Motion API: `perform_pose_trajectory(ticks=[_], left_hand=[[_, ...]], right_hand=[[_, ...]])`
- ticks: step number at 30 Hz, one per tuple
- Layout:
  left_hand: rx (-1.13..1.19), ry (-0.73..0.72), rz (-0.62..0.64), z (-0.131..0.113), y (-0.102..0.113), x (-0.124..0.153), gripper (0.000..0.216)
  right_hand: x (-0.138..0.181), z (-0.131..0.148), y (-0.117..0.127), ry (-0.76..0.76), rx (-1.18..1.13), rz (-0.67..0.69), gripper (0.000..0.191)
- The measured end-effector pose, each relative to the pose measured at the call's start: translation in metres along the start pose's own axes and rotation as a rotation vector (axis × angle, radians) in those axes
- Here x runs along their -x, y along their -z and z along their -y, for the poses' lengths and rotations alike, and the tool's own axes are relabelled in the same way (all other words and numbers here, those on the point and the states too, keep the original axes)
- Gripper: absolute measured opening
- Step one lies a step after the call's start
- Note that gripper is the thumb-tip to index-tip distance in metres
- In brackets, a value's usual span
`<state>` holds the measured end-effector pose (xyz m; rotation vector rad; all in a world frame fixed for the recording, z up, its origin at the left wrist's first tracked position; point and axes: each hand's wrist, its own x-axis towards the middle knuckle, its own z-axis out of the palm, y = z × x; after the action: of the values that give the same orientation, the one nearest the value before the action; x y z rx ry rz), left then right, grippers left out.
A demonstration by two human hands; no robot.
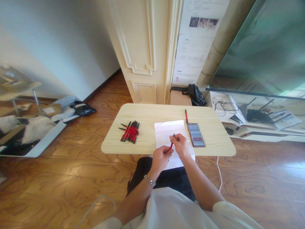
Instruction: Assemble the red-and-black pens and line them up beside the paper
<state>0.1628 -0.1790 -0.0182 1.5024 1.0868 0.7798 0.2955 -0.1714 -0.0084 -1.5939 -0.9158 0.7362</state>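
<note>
Between my two hands is a red and black pen (171, 145), tilted, above a sheet of white paper (164, 130). My left hand (163, 156) is closed around its lower part. The fingertips of my right hand (180, 143) pinch the black upper end. Left of the paper lies a loose pile of several red and black pens (130, 131), some crossing over the others. One more pen (186, 116) lies alone beyond the paper's right edge. Just below it rests a phone (196, 135) with a blurred screen, close to my right hand.
The light wooden table (111, 144) has rounded corners, and the paper hangs over its near edge. A white cable (219, 178) drops beside its right end. Behind stands a cardboard box with a black bag (196, 94). A large screen (262, 54) fills the upper right.
</note>
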Motion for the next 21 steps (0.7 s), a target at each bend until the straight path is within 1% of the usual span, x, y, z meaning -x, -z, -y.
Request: perform_pose_trajectory(ticks=[3,5,8,11,12,17,18,21], left_hand=[[-0.076,-0.041,-0.037,-0.002,0.0,0.002,0.025],[-0.062,-0.033,-0.03,-0.003,0.0,0.002,0.025],[0.047,0.01,0.038,-0.002,0.002,-0.002,0.027],[0.122,0.056,0.095,-0.001,0.004,-0.006,0.028],[0.123,0.061,0.099,-0.001,0.004,-0.007,0.028],[0.086,0.028,0.085,-0.001,-0.002,-0.003,0.028],[0.103,0.023,0.089,-0.002,-0.003,-0.003,0.028],[0.236,0.017,0.083,-0.01,-0.002,-0.007,0.028]], right_hand=[[0.002,0.001,0.0,0.015,0.028,-0.028,0.034],[0.003,0.003,0.001,0.021,0.009,-0.028,0.034],[0.003,0.008,0.006,0.024,-0.083,0.057,0.034],[0.001,0.013,0.012,0.018,-0.151,0.146,0.039],[0.001,0.014,0.014,0.02,-0.144,0.145,0.041],[0.002,0.014,0.016,0.061,-0.024,0.038,0.04],[0.002,0.014,0.016,0.065,-0.021,0.044,0.04],[0.004,0.014,0.021,0.054,-0.092,0.123,0.04]])
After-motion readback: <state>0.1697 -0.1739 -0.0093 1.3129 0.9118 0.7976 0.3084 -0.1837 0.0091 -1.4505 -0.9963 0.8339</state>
